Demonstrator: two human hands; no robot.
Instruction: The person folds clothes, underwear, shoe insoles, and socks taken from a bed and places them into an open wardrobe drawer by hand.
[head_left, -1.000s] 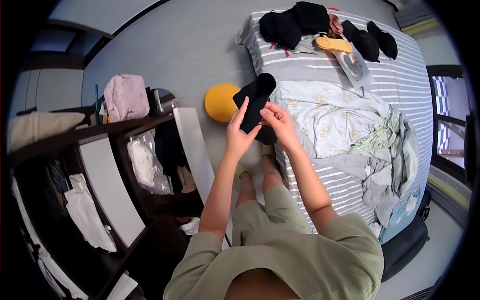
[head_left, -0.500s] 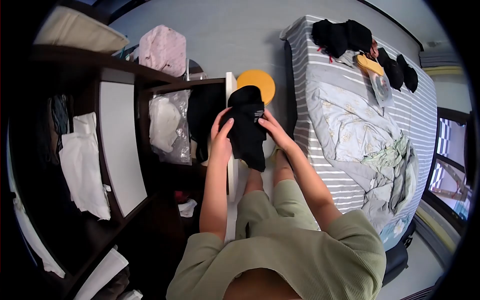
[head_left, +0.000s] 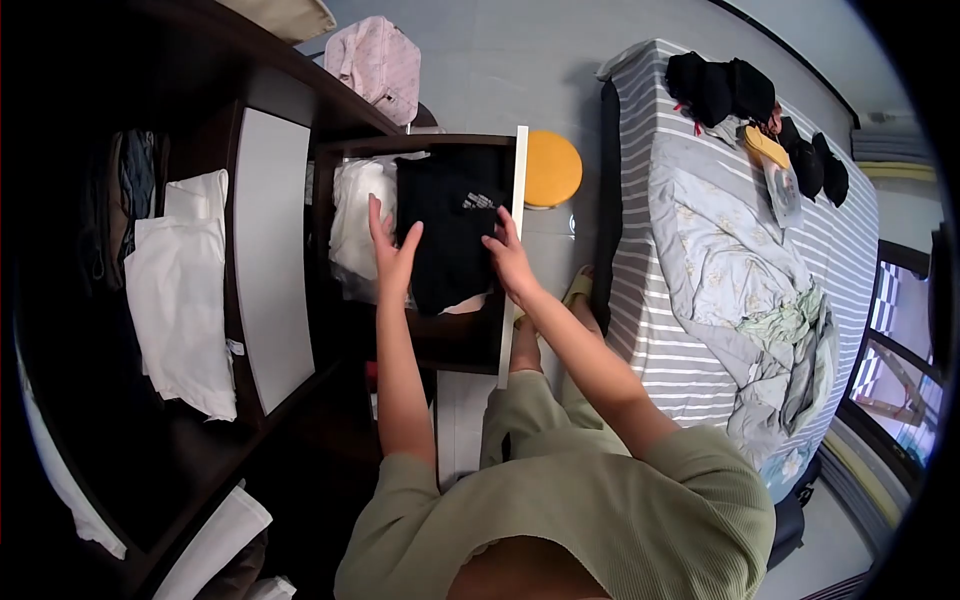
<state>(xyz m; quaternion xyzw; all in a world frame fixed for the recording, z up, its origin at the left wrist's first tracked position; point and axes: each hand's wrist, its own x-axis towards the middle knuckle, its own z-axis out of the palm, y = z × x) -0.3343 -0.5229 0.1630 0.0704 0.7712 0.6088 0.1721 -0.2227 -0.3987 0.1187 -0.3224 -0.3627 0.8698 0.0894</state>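
A folded black garment [head_left: 450, 250] with small white print lies in the pulled-out dark drawer [head_left: 455, 350]. My left hand [head_left: 394, 258] is over its left edge, thumb and fingers spread apart. At its right edge, close to the drawer's pale front panel [head_left: 519, 170], my right hand [head_left: 512, 262] is also open, with thumb and fingers apart. Whether the fingertips touch the cloth is hard to tell. White clothing in clear plastic [head_left: 358, 215] lies in the drawer left of the black garment.
A round yellow stool [head_left: 553, 170] stands just beyond the drawer front. To the right is a bed with a striped sheet [head_left: 640, 270], a crumpled quilt [head_left: 700, 240] and several black bras [head_left: 725, 88]. White clothes [head_left: 180, 290] hang in the wardrobe at left. A pink bag [head_left: 375, 70] sits behind.
The black garment, held between both hands over the drawer front, has moved left and down into the drawer. Both hands have loosened from it. The view has shifted, too.
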